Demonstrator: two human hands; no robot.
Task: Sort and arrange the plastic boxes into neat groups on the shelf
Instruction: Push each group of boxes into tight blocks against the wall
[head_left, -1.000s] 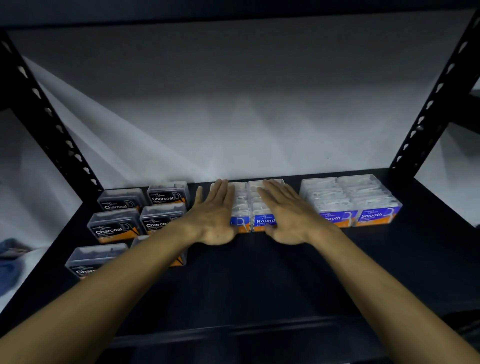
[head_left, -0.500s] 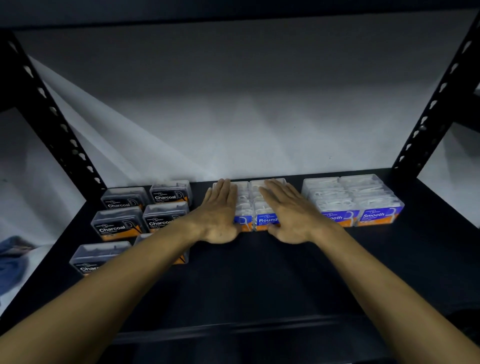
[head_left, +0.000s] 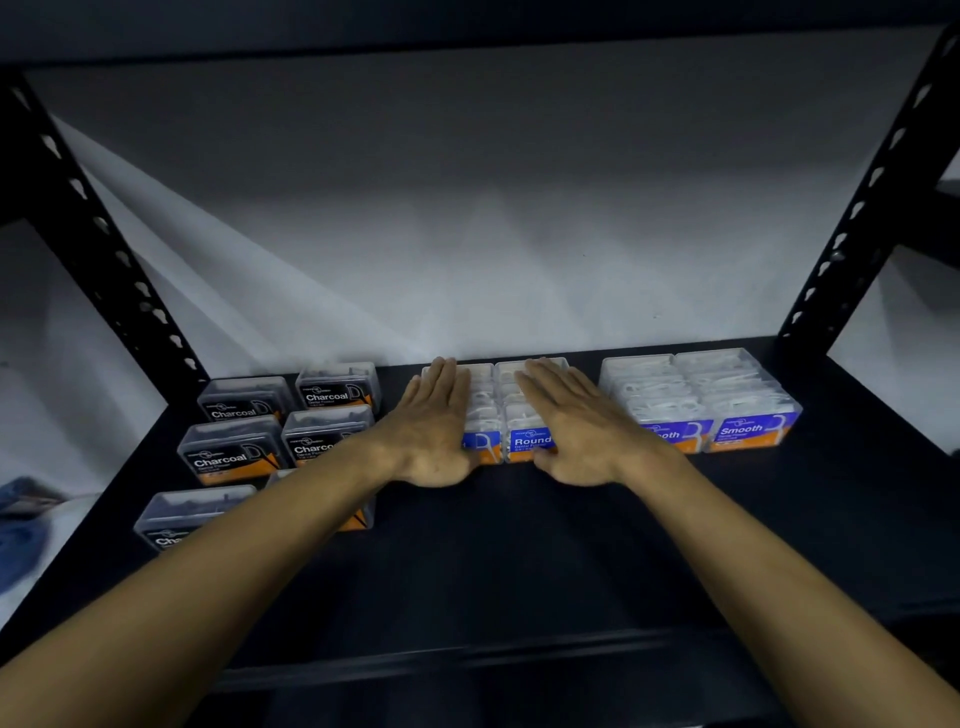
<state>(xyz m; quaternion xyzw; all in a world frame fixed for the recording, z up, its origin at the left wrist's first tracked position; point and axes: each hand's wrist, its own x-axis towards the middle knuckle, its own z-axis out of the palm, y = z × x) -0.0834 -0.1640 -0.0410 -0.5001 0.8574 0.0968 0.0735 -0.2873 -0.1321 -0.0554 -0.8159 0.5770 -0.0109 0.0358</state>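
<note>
The black shelf spans the whole view, its dark flat board bare and roomy in front of the boxes all the way to its near edge. Slotted black uprights stand at both back corners against a pale wall, so the boxes sit in a row along the back edge.

On the left stand the charcoal boxes, clear plastic with dark contents and black-and-orange labels, in two columns with small gaps between them; the nearest ones are partly hidden by the left forearm. On the right, the smooth boxes form a tight block of clear boxes with white contents and blue labels, touching one another. A gap of bare shelf separates each group from the middle one.

In the middle, the round boxes stand in two touching columns. The left hand lies flat on the left column, fingers straight and together, its grip spread and holding nothing. The right hand lies flat on the right column likewise, fingers slightly fanned.
</note>
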